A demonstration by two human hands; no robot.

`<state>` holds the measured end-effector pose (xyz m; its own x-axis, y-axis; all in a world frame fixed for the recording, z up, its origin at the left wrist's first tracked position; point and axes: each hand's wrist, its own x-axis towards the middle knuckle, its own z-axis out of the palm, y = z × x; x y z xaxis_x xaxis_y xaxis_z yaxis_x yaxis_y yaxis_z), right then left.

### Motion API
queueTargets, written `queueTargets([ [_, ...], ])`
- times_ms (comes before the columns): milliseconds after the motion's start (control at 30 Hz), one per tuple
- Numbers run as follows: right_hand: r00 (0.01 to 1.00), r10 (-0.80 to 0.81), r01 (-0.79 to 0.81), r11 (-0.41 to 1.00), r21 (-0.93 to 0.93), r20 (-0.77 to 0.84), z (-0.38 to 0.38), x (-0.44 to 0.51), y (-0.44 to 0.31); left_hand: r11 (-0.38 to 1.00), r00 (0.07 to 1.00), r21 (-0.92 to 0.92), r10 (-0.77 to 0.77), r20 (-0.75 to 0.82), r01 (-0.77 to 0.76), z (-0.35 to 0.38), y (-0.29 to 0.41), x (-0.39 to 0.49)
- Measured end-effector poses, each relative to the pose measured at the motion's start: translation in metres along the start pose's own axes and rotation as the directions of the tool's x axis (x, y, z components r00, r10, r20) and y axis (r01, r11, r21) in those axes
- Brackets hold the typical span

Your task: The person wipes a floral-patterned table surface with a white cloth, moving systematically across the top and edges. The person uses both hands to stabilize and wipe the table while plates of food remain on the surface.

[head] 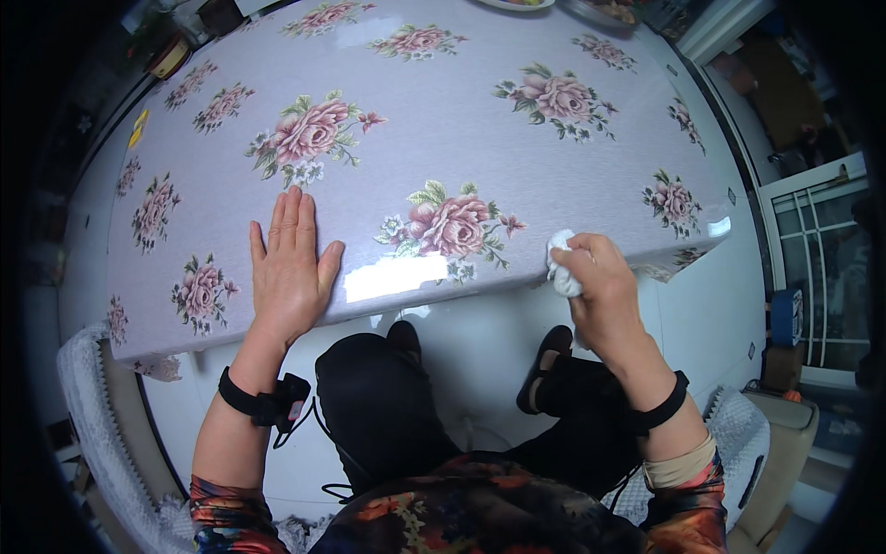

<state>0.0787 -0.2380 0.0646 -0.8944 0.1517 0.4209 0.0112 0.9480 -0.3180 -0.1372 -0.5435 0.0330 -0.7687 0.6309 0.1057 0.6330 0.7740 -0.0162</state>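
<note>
A table before me is covered by a pale lilac tablecloth (429, 145) printed with pink roses and green leaves. My left hand (287, 263) lies palm down on the cloth near its front edge, fingers slightly apart, holding nothing. In my right hand (602, 284) is a crumpled white cloth or tissue (564, 263), gripped between thumb and fingers at the table's front edge. Part of the white piece is hidden inside my fist. A bright patch of reflected light shows on the tablecloth between my two hands.
At the far edge stand a white plate (518, 3) and a metal bowl (602, 12) with food, both cut off by the frame. A yellow item (138, 129) lies at the left edge. A sofa with a quilted white cover (104, 415) is behind me. Right stands a glazed door (820, 263).
</note>
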Motion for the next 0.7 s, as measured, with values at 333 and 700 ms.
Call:
queueTargets([
  [333,0.992,-0.104,0.116,0.973,-0.200,0.066,0.008,0.014,-0.004,1.000,1.000,-0.006,0.015,-0.005,-0.015,-0.001,0.000,0.000],
  [700,0.964,-0.264,0.257,0.952,-0.168,-0.021,-0.002,0.026,-0.007,1.000,1.000,0.013,0.014,-0.025,-0.014,0.001,0.000,-0.001],
])
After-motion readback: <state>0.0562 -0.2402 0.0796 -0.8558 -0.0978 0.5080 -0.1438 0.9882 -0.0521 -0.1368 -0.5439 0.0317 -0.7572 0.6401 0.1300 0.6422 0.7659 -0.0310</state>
